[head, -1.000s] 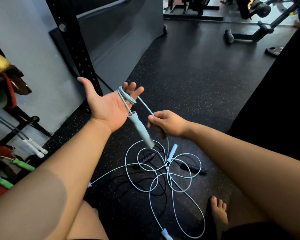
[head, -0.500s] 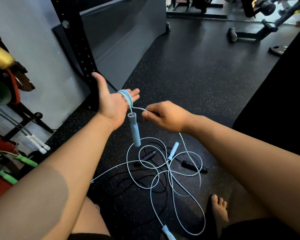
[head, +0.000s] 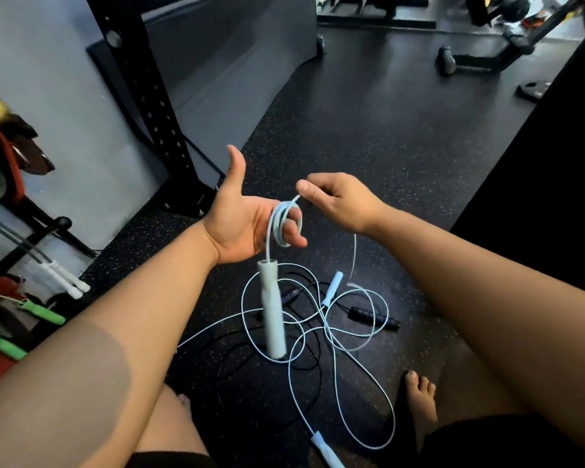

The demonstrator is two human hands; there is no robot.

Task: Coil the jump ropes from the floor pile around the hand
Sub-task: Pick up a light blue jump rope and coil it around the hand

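Left hand: left hand (head: 242,228) held open, thumb up, palm turned towards the wearer; the fingers (head: 293,239) serve as the spool, with several turns of pale blue jump rope (head: 282,224) wound round them
Hanging handle: the rope's pale handle (head: 271,309) dangles straight down from the coil, just below the left hand and blurred, likely swinging
Right hand: right hand (head: 338,201) pinches the free cord between thumb and forefinger, just beside and slightly above the coil
What changed: a second ago the right hand was low, beneath the left palm; half a second ago level with it; now it is up over the fingers, and the left hand has rolled more upright
Meaning: judged, another turn is being laid on; the coil is young
Floor pile: below the left hand, loose blue loops (head: 318,319) with two more pale handles, plus a black rope with black handles (head: 374,318), lie tangled on the rubber floor (head: 385,130)
Remaining: most of the length is uncoiled
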